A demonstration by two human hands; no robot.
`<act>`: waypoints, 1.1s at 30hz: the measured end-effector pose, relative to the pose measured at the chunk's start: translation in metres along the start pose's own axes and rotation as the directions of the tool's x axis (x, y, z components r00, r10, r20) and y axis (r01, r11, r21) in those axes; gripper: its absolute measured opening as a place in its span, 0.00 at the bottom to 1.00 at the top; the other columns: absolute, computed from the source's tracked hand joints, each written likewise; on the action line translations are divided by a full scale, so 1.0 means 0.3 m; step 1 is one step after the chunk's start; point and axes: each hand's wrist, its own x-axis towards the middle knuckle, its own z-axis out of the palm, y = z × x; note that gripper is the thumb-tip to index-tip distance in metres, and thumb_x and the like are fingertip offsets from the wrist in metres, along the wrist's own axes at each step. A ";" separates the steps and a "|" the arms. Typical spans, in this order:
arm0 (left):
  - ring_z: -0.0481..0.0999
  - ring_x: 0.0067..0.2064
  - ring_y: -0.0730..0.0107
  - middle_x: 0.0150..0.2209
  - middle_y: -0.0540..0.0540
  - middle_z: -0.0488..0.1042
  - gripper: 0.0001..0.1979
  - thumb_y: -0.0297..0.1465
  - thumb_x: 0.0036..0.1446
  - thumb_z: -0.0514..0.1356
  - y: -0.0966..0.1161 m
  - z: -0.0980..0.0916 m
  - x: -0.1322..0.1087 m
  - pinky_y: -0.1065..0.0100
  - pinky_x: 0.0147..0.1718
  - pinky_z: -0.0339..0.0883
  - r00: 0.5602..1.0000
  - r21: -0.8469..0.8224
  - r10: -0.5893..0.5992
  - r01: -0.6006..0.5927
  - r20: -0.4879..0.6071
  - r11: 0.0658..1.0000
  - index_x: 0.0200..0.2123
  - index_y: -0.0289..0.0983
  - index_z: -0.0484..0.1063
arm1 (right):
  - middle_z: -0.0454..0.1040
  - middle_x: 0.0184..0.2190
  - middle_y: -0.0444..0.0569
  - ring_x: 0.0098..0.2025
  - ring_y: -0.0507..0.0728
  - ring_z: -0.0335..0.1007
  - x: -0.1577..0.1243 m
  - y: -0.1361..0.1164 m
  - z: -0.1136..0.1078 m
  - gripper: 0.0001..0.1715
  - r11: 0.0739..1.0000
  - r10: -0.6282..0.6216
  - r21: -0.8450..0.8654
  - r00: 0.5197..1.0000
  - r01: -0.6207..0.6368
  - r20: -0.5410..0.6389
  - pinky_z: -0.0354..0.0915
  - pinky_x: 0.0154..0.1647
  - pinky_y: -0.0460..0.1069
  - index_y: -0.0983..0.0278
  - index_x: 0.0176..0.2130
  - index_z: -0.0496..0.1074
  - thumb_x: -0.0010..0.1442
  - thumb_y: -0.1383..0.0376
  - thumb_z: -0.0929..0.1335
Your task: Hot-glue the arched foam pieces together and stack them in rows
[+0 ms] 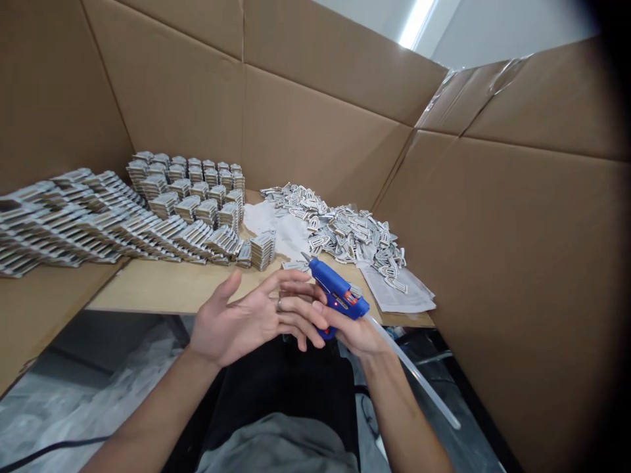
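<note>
A blue hot glue gun is gripped in my right hand, its metal nozzle tilted up to the left. From its rear a long clear glue stick slopes down to the right, and a small red light glows on its side. Beside it my left hand is spread palm up, with a ring on one finger. Its fingertips overlap the front of the gun and my right fingers; whether they touch cannot be told. Just beyond the hands, a short stack of grey-and-white flat pieces stands near the table's front edge.
Neat stacks of the same pieces and long leaning rows fill the left of the wooden table. A loose heap lies on white paper at right. Tall cardboard walls surround the table.
</note>
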 end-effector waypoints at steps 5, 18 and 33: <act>0.80 0.50 0.35 0.53 0.27 0.78 0.46 0.65 0.62 0.45 -0.004 0.011 -0.002 0.50 0.47 0.67 0.996 0.032 -0.073 0.071 0.051 0.997 0.67 0.36 0.60 | 0.83 0.47 0.49 0.47 0.61 0.82 -0.001 -0.006 0.020 0.17 0.996 0.053 0.071 0.998 -0.052 -0.023 0.79 0.48 0.56 0.57 0.47 0.79 0.62 0.52 0.76; 0.81 0.50 0.42 0.52 0.29 0.78 0.40 0.59 0.68 0.45 0.025 -0.006 -0.024 0.54 0.47 0.70 0.993 0.314 -0.091 0.108 -0.071 0.943 0.66 0.34 0.66 | 0.74 0.30 0.40 0.30 0.52 0.70 0.004 -0.047 0.025 0.22 0.989 -0.079 -0.141 0.966 0.045 -0.246 0.64 0.30 0.47 0.60 0.32 0.66 0.56 0.59 0.81; 0.83 0.50 0.46 0.47 0.32 0.83 0.24 0.45 0.67 0.55 0.105 -0.050 -0.052 0.52 0.54 0.74 0.831 0.454 0.365 -0.156 -0.420 0.877 0.45 0.29 0.81 | 0.80 0.32 0.48 0.34 0.58 0.76 -0.101 -0.147 -0.098 0.20 0.765 -0.309 -0.643 0.858 -0.032 -0.411 0.68 0.36 0.52 0.60 0.32 0.71 0.58 0.52 0.79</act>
